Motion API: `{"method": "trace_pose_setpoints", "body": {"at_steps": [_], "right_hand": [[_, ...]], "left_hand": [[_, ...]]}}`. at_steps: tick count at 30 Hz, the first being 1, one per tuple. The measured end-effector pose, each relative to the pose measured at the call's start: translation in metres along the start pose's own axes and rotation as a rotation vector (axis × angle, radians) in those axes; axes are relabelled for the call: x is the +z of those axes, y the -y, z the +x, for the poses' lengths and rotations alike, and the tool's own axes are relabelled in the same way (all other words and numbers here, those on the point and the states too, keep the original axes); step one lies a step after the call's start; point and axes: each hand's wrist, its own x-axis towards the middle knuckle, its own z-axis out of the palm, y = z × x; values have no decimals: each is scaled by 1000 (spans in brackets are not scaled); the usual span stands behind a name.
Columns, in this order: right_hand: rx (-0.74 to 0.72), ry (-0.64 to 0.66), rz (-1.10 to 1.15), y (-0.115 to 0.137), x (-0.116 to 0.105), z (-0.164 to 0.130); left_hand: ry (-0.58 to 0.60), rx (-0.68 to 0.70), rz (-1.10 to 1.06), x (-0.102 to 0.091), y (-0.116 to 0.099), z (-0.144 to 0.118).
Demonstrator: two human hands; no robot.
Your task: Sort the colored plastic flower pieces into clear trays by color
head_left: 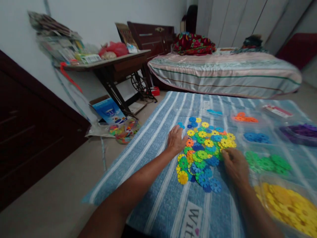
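A mixed pile of notched plastic snowflake discs, in yellow, green, blue and orange, lies on the striped tablecloth. At the pile's left edge, my left hand rests with fingers stretched out, its fingertips beside a blue disc. My right hand is at the right edge, its fingers curled together against green and yellow discs; whatever is between the fingertips is hidden. Sorted discs fill clear boxes to the right: green discs, yellow discs, blue discs, orange discs and purple discs.
A box with a few light blue discs stands at the far side, near a red-and-white packet. Beyond the table is a bed. A cluttered sewing-machine table stands left, with bags and a blue package on the floor.
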Motion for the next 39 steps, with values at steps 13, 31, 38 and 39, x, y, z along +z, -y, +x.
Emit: {"method": "trace_pose_setpoints", "body": {"at_steps": [13, 31, 38, 39], "right_hand": [[-4, -35, 22, -2, 11, -1], [30, -45, 78, 3, 16, 0], [42, -55, 89, 4, 19, 0], [43, -58, 89, 4, 19, 1]], "left_hand": [[203, 75, 28, 34, -26, 29], [456, 66, 121, 44, -63, 81], [440, 147, 164, 25, -69, 56], [418, 129, 188, 24, -69, 61]]}}
